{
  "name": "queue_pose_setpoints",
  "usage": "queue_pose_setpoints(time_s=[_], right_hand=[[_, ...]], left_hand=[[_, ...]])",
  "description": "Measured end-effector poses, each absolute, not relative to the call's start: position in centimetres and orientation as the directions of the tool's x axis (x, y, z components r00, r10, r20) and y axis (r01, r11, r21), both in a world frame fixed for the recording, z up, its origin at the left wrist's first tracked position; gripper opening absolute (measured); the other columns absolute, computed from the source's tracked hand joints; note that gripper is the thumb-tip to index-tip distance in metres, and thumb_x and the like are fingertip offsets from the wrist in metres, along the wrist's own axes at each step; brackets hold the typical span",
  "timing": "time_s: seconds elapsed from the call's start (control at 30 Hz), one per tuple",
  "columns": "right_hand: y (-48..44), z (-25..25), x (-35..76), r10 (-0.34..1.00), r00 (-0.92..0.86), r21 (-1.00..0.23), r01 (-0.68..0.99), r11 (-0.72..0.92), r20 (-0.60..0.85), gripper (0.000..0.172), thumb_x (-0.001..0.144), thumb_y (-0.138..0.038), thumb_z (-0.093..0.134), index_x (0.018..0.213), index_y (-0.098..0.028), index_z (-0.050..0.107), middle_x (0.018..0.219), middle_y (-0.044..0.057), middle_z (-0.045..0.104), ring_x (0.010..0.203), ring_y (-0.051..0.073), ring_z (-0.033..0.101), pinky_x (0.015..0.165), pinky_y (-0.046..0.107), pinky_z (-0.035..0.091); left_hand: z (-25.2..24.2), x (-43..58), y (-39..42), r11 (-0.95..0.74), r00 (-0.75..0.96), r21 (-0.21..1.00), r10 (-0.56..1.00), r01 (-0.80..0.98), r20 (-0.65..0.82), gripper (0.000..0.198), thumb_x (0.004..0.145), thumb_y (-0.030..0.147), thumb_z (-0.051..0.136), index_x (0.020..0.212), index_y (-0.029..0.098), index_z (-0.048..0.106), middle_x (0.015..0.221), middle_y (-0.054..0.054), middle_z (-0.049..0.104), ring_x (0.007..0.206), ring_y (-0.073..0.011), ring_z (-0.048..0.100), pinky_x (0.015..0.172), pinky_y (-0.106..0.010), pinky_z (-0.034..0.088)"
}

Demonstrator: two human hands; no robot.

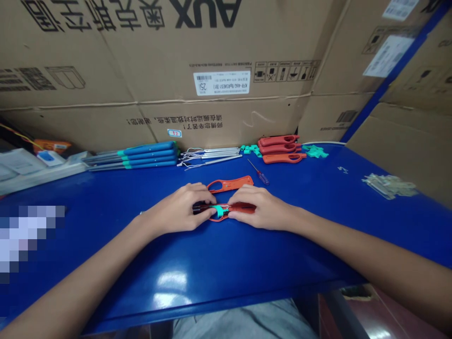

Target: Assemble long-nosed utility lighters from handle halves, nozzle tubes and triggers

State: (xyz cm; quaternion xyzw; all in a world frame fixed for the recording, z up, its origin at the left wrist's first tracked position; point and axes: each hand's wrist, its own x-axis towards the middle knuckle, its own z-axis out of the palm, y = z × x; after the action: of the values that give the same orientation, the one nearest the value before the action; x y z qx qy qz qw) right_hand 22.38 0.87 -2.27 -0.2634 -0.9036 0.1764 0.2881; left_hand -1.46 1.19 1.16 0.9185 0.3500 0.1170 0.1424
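left hand (178,208) and right hand (261,208) clamp together on a red handle (244,208), either side of a teal clip (219,212), holding it flat on a blue table (226,254), a spare handle (230,184) just beyond.

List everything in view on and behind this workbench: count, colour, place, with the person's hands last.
cardboard cartons: several, brown, behind the bench
workbench top: one, blue, beneath everything
blue-handled metal rods: about four, blue, back left
wired steel rods: about three, silver, back centre
orange handles: three, back right
small clips: several, teal, beside those handles
screwdriver: one, red and blue, mid-bench
loose orange handle: one, just beyond the hands
held orange handle: one, orange, between the hands
pale bundle: one, far right
papers: several, white, far left
left hand: one, bare, on held orange handle
right hand: one, bare, on held orange handle
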Motion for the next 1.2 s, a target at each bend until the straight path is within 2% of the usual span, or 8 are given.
queue_pose_setpoints(time_s=[0.27,0.4,0.53,0.77,0.9,1.03,1.1,1.2], right_hand=[[1.5,3.4,26.3,0.646,-0.683,-0.279,0.582,0.764,0.342,0.015,0.089,-0.030,0.062,0.093,-0.017,0.069,0.093,0.007,0.070,0.085,0.019,0.063,0.078,0.033,0.049],[2.0,7.2,34.5,0.978,-0.199,-0.193,0.959,0.209,0.068,0.007,0.079,-0.026,0.069,0.077,-0.020,0.068,0.074,0.004,0.068,0.063,0.016,0.060,0.061,0.029,0.044],[1.8,6.8,42.6,0.981,0.194,-0.094,0.977,-0.192,0.020,0.011,0.066,-0.011,0.075,0.070,-0.015,0.066,0.065,0.009,0.064,0.055,0.018,0.057,0.054,0.032,0.039],[0.6,4.0,46.5,0.947,0.300,-0.123,0.942,-0.313,-0.116,0.015,0.066,-0.005,0.066,0.059,-0.017,0.060,0.053,0.007,0.060,0.044,0.010,0.052,0.051,0.029,0.039],[0.8,4.2,45.8,0.944,0.303,-0.182,0.928,-0.324,-0.134,0.013,0.064,-0.005,0.064,0.061,-0.017,0.061,0.056,0.006,0.062,0.048,0.011,0.054,0.052,0.028,0.041],[0.2,5.1,44.1,0.952,0.094,-0.570,0.782,-0.252,-0.292,0.011,0.065,-0.011,0.063,0.075,-0.017,0.065,0.059,0.002,0.063,0.051,0.011,0.056,0.051,0.025,0.042],[-0.2,5.6,42.8,0.951,-0.089,-0.758,0.628,-0.178,-0.297,0.025,0.063,-0.017,0.068,0.088,-0.017,0.066,0.069,0.002,0.067,0.057,0.013,0.059,0.058,0.027,0.048],[-0.2,6.0,40.4,0.944,-0.231,-0.838,0.541,-0.076,-0.235,0.027,0.065,-0.021,0.071,0.091,-0.018,0.065,0.072,0.000,0.067,0.062,0.014,0.062,0.064,0.029,0.052]], left_hand=[[0.8,-1.7,1.5,-0.706,0.718,0.378,0.682,0.599,0.137,0.020,0.091,0.027,0.054,0.094,0.020,0.073,0.089,-0.005,0.067,0.078,-0.0164,0.062,0.071,-0.028,0.047],[0.5,-1.8,1.8,-0.692,0.719,0.417,0.685,0.589,0.121,0.023,0.092,0.030,0.052,0.093,0.020,0.073,0.091,-0.006,0.067,0.077,-0.0157,0.063,0.070,-0.027,0.048],[0.3,-1.8,2.0,-0.690,0.719,0.433,0.683,0.580,0.125,0.024,0.092,0.032,0.052,0.093,0.020,0.073,0.091,-0.006,0.067,0.078,-0.0159,0.064,0.070,-0.027,0.049],[0.3,-1.7,2.2,-0.691,0.725,0.444,0.677,0.570,0.124,0.026,0.092,0.036,0.051,0.090,0.021,0.073,0.088,-0.006,0.066,0.073,-0.0154,0.063,0.066,-0.027,0.048],[0.4,-1.8,2.1,-0.696,0.734,0.431,0.671,0.575,0.105,0.027,0.093,0.035,0.050,0.089,0.020,0.072,0.088,-0.006,0.066,0.075,-0.0156,0.063,0.067,-0.027,0.048],[0.6,-1.6,2.0,-0.696,0.728,0.433,0.675,0.573,0.123,0.026,0.092,0.034,0.051,0.088,0.020,0.073,0.087,-0.006,0.067,0.073,-0.0150,0.063,0.066,-0.026,0.048],[0.6,-1.6,1.9,-0.700,0.725,0.430,0.675,0.570,0.138,0.025,0.091,0.034,0.052,0.088,0.020,0.073,0.086,-0.005,0.067,0.072,-0.0148,0.063,0.065,-0.025,0.048],[0.7,-1.6,1.9,-0.707,0.725,0.421,0.672,0.568,0.151,0.024,0.091,0.032,0.053,0.090,0.020,0.074,0.087,-0.006,0.067,0.072,-0.0145,0.063,0.065,-0.025,0.049]])
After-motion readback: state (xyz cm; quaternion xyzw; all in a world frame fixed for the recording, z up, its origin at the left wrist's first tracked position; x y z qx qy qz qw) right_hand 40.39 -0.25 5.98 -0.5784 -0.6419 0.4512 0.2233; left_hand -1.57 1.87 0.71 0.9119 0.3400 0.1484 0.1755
